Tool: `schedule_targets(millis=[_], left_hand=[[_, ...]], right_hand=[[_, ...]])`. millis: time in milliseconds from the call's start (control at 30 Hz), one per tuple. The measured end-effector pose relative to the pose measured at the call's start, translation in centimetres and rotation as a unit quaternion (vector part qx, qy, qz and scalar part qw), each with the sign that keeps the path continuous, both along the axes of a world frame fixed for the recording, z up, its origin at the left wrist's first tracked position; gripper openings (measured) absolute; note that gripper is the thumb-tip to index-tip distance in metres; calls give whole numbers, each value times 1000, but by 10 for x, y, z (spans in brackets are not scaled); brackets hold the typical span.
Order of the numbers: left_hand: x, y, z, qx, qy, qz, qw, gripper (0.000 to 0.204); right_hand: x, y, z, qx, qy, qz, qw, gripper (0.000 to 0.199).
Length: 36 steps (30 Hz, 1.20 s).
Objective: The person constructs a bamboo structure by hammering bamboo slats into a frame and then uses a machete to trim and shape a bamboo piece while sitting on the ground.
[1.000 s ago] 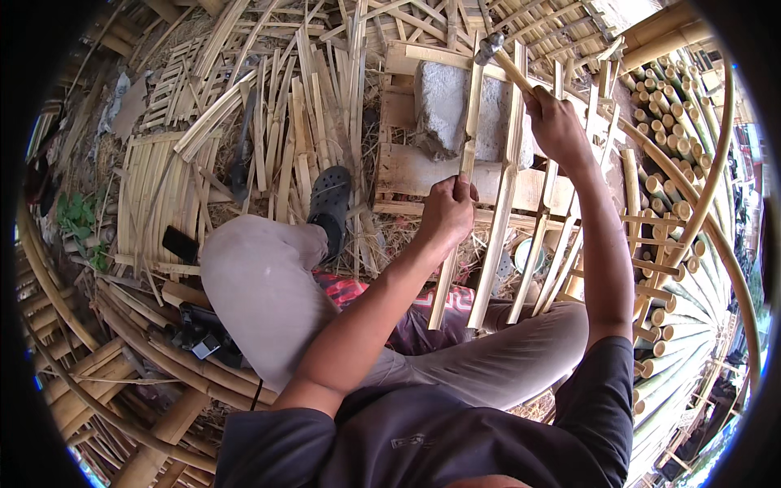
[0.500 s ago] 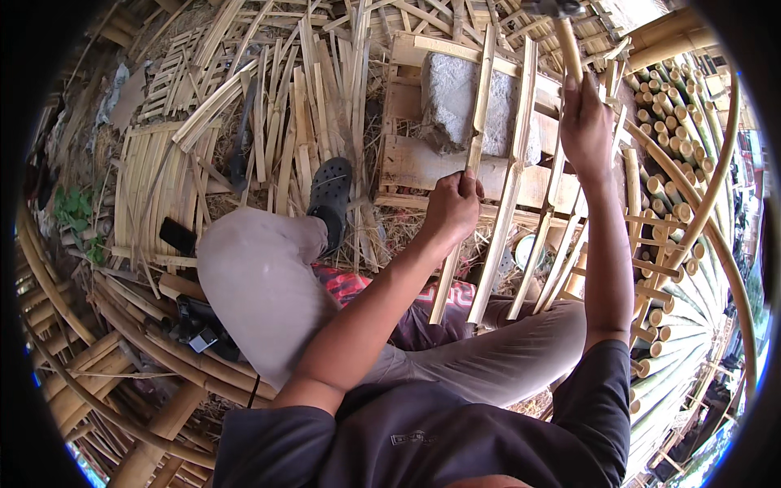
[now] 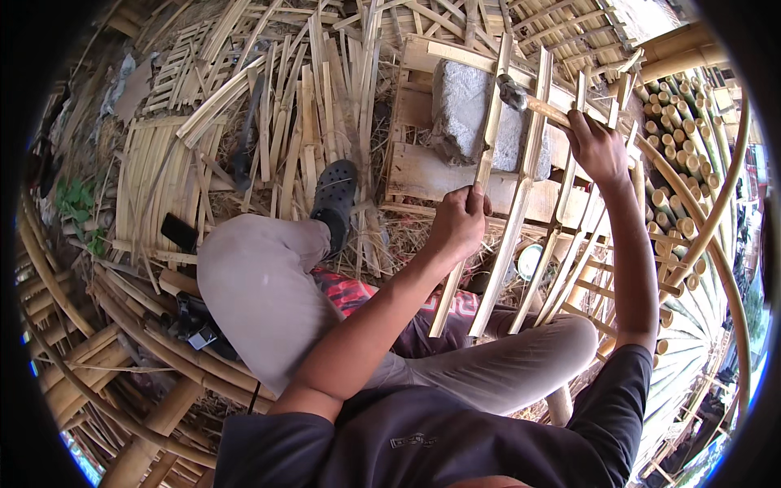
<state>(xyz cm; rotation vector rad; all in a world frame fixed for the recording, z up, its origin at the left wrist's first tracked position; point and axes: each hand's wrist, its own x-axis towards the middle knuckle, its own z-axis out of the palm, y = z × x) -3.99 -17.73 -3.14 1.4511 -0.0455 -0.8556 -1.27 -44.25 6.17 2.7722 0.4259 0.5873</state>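
Note:
My left hand (image 3: 457,224) is closed round a split bamboo strip (image 3: 486,150), which slants up across a grey stone block (image 3: 461,110). In my right hand (image 3: 599,149) is the wooden handle of a hammer (image 3: 512,93). Its metal head lies at the strip, over the block; whether it touches cannot be made out. Beside the held strip, several more bamboo strips (image 3: 517,195) run nearly parallel, joined near the far end to a crosspiece (image 3: 462,55). Their near ends reach over my lap.
Under the block is a wooden pallet (image 3: 412,167). Loose bamboo slats (image 3: 305,122) cover the ground at left, with a phone (image 3: 179,233) and a long dark tool (image 3: 245,142). Bamboo poles (image 3: 683,134) are stacked at right. My foot wears a dark clog (image 3: 334,199).
The hammer has swung down from the top edge to the held strip over the block. My right hand has come lower and slightly right. The left hand keeps its hold.

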Motion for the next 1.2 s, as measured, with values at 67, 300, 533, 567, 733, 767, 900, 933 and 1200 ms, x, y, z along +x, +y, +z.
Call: schedule_targets(millis=[67,300,533,567,733,767,900,933,1200], left_hand=[[0,-1,-1,6,-12,-7,1000,39],[-1,1,-9,-60,8,2,998,41],[1,2,-11,-7,-45,-4,999,43],[0,1,-13,-16,-31,-5,999,43],[0,5,2,1,12,3,1000,42],[3,3,1,-9,6,2,1000,42],[-1,-1,-10,-18,-11,-14,1000,44],[-1,2,-7,-10,-10,-8,1000,45],[-4,0,-15,9,-63,-4,998,46]], right_hand=[[3,-4,-2,-24,42,-75,996,18],[12,-20,6,8,-23,68,997,14],[8,-1,11,107,-34,-26,993,13],[8,-10,7,125,-35,-1,992,14],[12,-7,-5,-5,28,-27,999,20],[9,-15,-5,10,1,10,1000,20],[12,-21,-6,1,-6,-20,1000,16],[16,-10,-4,-49,18,-94,994,14],[0,-18,-8,79,-16,36,996,20]])
